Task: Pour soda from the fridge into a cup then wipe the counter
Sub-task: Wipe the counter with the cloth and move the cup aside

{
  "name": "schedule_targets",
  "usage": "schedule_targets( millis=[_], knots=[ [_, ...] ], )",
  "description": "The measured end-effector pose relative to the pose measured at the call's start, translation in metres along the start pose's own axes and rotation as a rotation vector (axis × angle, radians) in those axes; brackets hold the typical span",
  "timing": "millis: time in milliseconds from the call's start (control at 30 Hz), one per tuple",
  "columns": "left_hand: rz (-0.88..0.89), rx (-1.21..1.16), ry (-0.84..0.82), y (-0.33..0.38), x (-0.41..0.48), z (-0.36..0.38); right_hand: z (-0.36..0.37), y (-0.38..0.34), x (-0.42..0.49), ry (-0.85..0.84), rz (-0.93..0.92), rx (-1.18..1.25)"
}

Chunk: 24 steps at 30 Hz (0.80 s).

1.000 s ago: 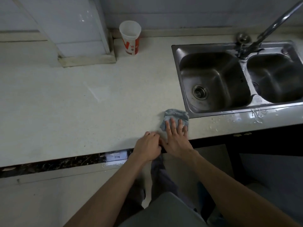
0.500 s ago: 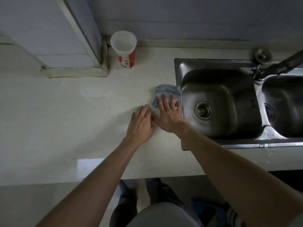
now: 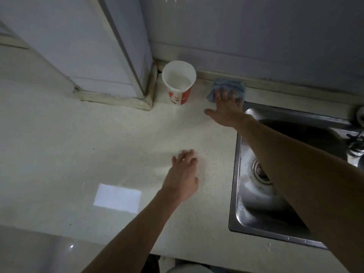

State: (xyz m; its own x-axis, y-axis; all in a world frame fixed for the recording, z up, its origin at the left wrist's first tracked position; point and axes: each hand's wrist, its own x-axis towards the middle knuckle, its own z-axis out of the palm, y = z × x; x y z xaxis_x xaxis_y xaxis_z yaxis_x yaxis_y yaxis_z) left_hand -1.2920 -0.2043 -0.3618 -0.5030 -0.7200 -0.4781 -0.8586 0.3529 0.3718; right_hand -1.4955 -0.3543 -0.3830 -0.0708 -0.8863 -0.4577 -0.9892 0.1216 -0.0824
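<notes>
Two steps make this task, and the second one, the wiping, is in hand now. The pale surface (image 3: 102,146) fills most of the view, with a bright patch of reflected light near the front edge. To the right is the steel sink (image 3: 256,213), sunk into the surface, its drain visible beside the right forearm. At the back left a white cabinet (image 3: 82,46) stands on the surface.

Just beside the corner of the cabinet stands the cup (image 3: 178,82), upright, white with red print, and it seems to hold a pale liquid, so I judge the pouring is done. No soda container is in view.

The right hand (image 3: 226,109) is stretched far to the back wall, fingers spread flat and pressing on the blue cloth (image 3: 228,88), which lies near the cup but apart from it. The left hand (image 3: 183,174) rests on the surface with loose, slightly curled fingers and holds nothing.

The next move, I think, calls for a sweep of the cloth along the back edge, with care not to knock the cup.
</notes>
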Motion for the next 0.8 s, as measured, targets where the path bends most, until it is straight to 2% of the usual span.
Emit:
schedule_targets(
  millis=[367, 500, 667, 800],
  knots=[
    [0.011, 0.004, -0.028, 0.0, -0.004, -0.001, -0.011, -0.006, 0.013, 0.032, 0.024, 0.008],
    [0.057, -0.067, -0.053, -0.012, -0.008, -0.01, -0.001, -0.02, -0.013, 0.047, -0.041, -0.022],
    [0.027, -0.063, 0.167, -0.031, -0.059, 0.015, 0.034, -0.053, -0.077, 0.037, -0.1, -0.005],
    [0.026, 0.02, 0.208, -0.062, -0.114, 0.043, 0.056, -0.078, -0.132, -0.011, -0.101, 0.044]
  ],
)
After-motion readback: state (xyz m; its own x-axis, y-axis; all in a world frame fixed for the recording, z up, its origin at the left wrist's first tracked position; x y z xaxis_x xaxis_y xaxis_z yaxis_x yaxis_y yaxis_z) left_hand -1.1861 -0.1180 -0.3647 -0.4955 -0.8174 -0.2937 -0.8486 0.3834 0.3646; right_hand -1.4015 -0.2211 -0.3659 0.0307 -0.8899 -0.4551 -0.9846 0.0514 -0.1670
